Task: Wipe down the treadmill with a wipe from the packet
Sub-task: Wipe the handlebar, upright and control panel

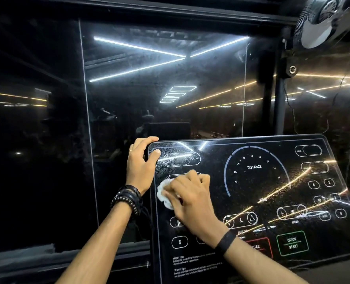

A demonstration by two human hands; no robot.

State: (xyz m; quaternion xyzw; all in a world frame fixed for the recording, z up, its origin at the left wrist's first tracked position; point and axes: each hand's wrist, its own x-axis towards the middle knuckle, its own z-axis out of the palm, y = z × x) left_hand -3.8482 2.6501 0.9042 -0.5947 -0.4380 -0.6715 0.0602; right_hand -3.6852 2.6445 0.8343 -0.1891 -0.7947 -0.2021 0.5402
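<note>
A dark glass wall (170, 89) fills most of the view, showing reflected strips of white and yellow ceiling light. A fan (325, 19) hangs at the upper right corner, with a black post (280, 103) running down below it.

In front of the glass stands the treadmill's console panel (272, 181), a glossy black slab tilted back, with its upper left corner rounded. Its surface is printed with thin white outlines: a curved dial marked DISTANCE (254, 167) near the middle, numbered buttons along the right edge, INCLINE and SPEED controls lower down, a green-framed QUICK START button (292, 242) near the lower right, and a red-framed button partly hidden by the right wrist. Small white text sits along the lower left edge. The upper left part of the panel shows streaky smears, and fine specks catch the yellow light across the right half.

The left hand (141, 162) grips the upper left corner of the panel, fingers curled over the top edge and thumb lying on the face. Dark bracelets (128, 198) wrap that wrist.

The right hand (190, 193) holds a bunched white wipe (163, 193) against the panel's left side, fingers curled around it; the wipe sticks out to the left of the knuckles. A black band (225, 241) circles the right wrist.
</note>
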